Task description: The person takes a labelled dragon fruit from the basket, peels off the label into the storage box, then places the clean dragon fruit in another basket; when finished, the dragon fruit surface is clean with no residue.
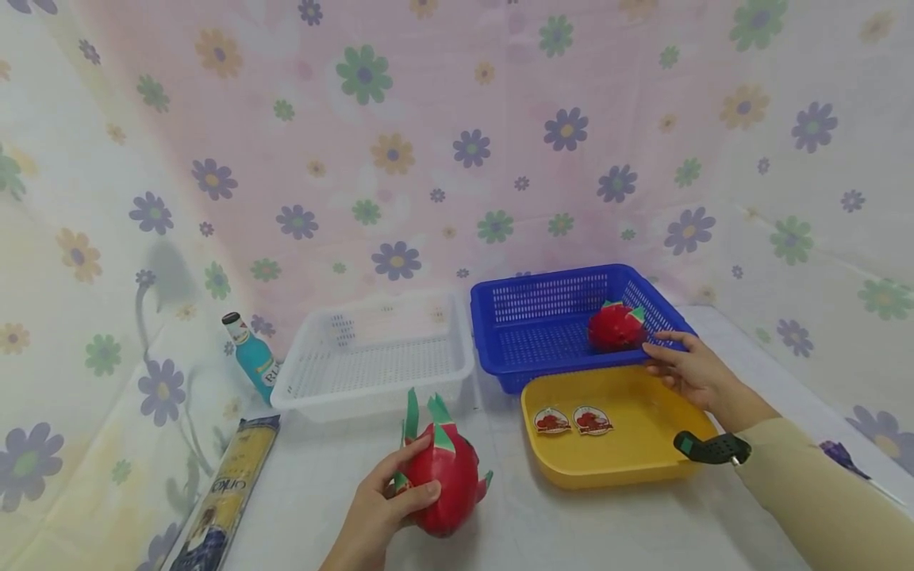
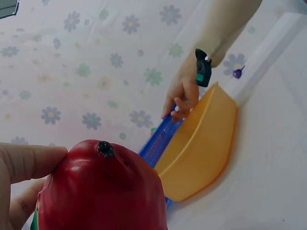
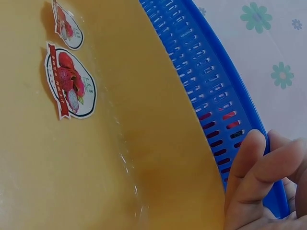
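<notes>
In the head view my left hand (image 1: 398, 484) grips a red dragon fruit (image 1: 446, 480) with green-tipped scales, held over the white table. The left wrist view shows the fruit's dark stem end (image 2: 106, 149) beside my fingers. My right hand (image 1: 696, 371) pinches the front right rim of a blue basket (image 1: 493, 369); the right wrist view shows fingers on both sides of that rim (image 3: 261, 134). A second dragon fruit (image 1: 616, 328) lies inside the blue basket, at its right. In front of the basket is a yellow tray (image 1: 607, 476), holding two dragon fruit stickers (image 1: 593, 421).
A white basket (image 1: 371, 408) stands left of the blue one. Beside it a turquoise bottle (image 1: 253, 357) leans at a tilt. A yellow packet (image 1: 228, 492) lies at the left edge. Purple item (image 1: 842, 457) sits far right. Flowered cloth (image 1: 443, 159) hangs behind.
</notes>
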Available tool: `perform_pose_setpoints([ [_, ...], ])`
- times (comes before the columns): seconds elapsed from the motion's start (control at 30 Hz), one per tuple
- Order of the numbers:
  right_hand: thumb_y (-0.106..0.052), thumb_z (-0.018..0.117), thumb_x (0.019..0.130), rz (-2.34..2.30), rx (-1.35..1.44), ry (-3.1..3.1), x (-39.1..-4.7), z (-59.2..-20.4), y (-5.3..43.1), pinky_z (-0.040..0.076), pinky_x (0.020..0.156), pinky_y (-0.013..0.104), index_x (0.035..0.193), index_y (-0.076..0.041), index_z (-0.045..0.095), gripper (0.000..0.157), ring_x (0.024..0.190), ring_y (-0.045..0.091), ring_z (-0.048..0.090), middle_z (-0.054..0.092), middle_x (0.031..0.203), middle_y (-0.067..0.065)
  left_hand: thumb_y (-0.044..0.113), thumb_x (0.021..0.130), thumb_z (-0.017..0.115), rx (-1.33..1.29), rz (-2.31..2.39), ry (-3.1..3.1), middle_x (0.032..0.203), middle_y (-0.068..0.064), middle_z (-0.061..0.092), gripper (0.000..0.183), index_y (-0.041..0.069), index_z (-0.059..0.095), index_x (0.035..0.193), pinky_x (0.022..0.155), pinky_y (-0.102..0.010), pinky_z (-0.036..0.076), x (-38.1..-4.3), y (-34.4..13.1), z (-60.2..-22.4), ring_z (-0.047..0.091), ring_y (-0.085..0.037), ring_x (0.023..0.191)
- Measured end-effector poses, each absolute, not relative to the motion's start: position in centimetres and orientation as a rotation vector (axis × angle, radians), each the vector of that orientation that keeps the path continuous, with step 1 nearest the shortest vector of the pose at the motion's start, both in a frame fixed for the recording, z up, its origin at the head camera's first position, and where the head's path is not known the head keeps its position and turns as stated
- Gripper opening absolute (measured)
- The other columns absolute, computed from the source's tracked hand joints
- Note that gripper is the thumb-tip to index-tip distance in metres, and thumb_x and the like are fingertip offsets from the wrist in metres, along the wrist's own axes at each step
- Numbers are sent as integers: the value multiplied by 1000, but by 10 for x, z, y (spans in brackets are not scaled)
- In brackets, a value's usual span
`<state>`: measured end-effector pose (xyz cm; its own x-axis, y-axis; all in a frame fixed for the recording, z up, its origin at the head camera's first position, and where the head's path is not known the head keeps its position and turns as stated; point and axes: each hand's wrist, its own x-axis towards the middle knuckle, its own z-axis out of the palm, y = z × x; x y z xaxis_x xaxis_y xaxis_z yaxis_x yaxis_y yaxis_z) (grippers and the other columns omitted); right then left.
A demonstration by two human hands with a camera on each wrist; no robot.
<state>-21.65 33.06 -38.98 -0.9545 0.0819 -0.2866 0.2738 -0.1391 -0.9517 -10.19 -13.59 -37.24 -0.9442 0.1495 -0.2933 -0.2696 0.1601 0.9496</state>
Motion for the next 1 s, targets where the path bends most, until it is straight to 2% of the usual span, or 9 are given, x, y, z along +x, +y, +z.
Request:
perform_pose_setpoints([
  [0.4, -34, 71, 89, -2211, 449, 2006, -217, -392, 333, 52, 61, 15, 116, -34, 39, 41, 74, 10, 69, 68, 81, -9, 26, 86, 74, -55, 1899, 2158, 150, -20, 36, 66, 27, 47, 146, 88, -48, 59, -108, -136, -351, 44, -41, 128],
  [0.7, -34, 71, 89, -2226, 429, 2003, -215, -393, 333, 53, 60, 14, 112, -34, 39, 39, 71, 9, 70, 69, 79, -7, 22, 84, 75, -21, 1988, 2148, 148, -15, 41, 62, 27, 53, 142, 88, -45, 59, -122, -128, -343, 46, -39, 128],
  [0.9, -34, 70, 90, -2214, 416, 2027, -215, -394, 331, 53, 60, 14, 123, -31, 37, 46, 71, 8, 70, 68, 81, -7, 21, 85, 74, 6, 2021, 2143, 149, -13, 39, 62, 26, 52, 143, 89, -44, 59, -135, -127, -340, 43, -40, 131],
  [1.0, -34, 71, 90, -2213, 414, 2028, -216, -395, 331, 54, 61, 14, 123, -30, 37, 48, 72, 9, 70, 67, 81, -6, 21, 85, 73, 22, 2032, 2154, 149, -13, 38, 62, 26, 51, 143, 90, -44, 59, -141, -125, -338, 42, -40, 132],
])
